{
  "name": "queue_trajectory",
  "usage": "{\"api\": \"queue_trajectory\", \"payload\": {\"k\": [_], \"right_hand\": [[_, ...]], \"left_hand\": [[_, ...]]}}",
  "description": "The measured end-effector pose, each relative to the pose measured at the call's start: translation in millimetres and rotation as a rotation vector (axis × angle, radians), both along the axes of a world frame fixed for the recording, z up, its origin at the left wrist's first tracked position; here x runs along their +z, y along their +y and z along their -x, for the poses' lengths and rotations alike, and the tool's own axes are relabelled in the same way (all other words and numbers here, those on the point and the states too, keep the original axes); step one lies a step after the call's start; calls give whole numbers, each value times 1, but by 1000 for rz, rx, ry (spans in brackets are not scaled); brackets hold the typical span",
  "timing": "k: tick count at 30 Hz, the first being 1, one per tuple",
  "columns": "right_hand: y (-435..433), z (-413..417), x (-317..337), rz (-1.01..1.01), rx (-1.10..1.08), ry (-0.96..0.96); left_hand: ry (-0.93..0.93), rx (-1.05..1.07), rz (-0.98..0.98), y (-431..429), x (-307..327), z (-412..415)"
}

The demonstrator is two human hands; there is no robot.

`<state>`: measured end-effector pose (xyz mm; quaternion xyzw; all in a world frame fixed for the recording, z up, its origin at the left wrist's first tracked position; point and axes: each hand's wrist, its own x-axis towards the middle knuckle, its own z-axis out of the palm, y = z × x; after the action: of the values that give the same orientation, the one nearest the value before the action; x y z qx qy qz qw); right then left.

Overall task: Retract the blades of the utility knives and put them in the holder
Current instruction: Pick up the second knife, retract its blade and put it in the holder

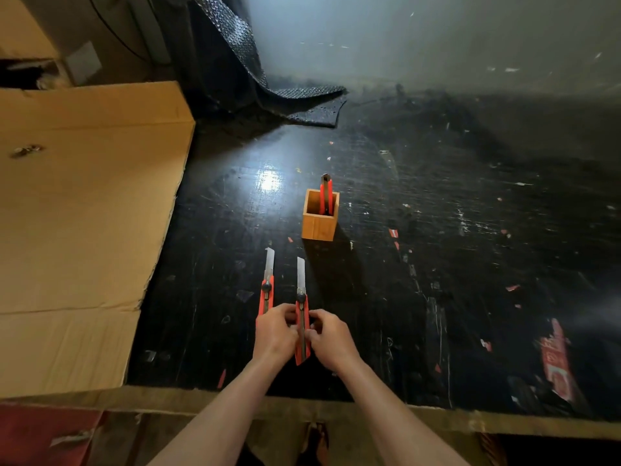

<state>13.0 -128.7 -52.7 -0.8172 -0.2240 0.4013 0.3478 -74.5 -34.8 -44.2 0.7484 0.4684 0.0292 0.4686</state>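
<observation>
The utility knife (301,327) you are gripping between both hands, left hand (275,334) and right hand (331,341) closed on its red handle, is showing its blade fully out. You are judging by that at the retracting step; next, slide the black knob back. A second knife (266,290) is lying just beside it, a third standing in the wooden holder (319,223). No readable labels are showing.
</observation>
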Motion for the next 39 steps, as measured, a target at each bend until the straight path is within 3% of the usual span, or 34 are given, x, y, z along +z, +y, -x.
{"api": "queue_trajectory", "payload": {"k": [9,22,26,32,39], "right_hand": [[-8,-25,26,-217,-115,77],[30,-77,143,-619,-121,47],[37,-83,181,-673,-75,-49],[53,-99,235,-643,-28,-382],[57,-108,260,-632,7,-477]], "left_hand": [[-222,36,111,9,25,-9],[-632,-93,362,66,146,-46],[-704,-122,317,75,180,-52],[-749,-156,277,80,218,-56],[-758,-169,232,76,231,-57]]}}
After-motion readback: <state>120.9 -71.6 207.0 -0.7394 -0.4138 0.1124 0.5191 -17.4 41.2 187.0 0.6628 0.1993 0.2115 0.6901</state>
